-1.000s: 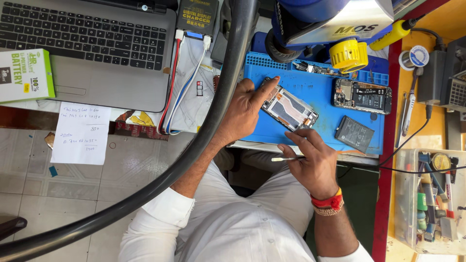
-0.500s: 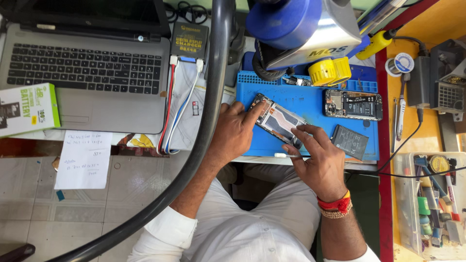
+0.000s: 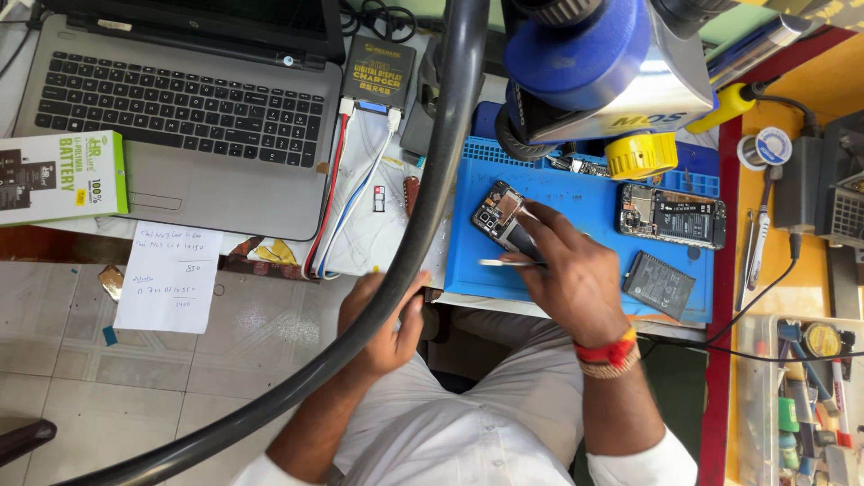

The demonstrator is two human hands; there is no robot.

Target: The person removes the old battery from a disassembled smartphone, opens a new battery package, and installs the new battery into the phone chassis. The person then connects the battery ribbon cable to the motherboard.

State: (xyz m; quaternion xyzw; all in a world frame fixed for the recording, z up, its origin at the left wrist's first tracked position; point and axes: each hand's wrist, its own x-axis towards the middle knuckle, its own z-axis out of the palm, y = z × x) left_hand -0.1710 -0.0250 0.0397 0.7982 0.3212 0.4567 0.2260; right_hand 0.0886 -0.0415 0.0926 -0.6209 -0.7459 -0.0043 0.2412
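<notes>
Steadying the opened phone needs the right hand, its grip pinching tweezers, working gently toward ten o'clock.

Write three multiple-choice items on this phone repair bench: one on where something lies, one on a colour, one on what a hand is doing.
1. Where does the loose dark battery lie?
A. on the laptop keys
B. on the blue mat, right of the right hand
C. on the floor tiles

2. What colour is the work mat?
A. blue
B. green
C. red

3. What is the right hand doing?
A. resting bare on the lap
B. typing on the laptop
C. holding the opened phone and a thin metal tool

Answers:
1 B: the battery sits on the mat's near right part, apart from the hand.
2 A: bare mat shows blue around the phones.
3 C: its fingers close on the opened phone, and the thin metal tool sticks out leftward from the hand.
</notes>
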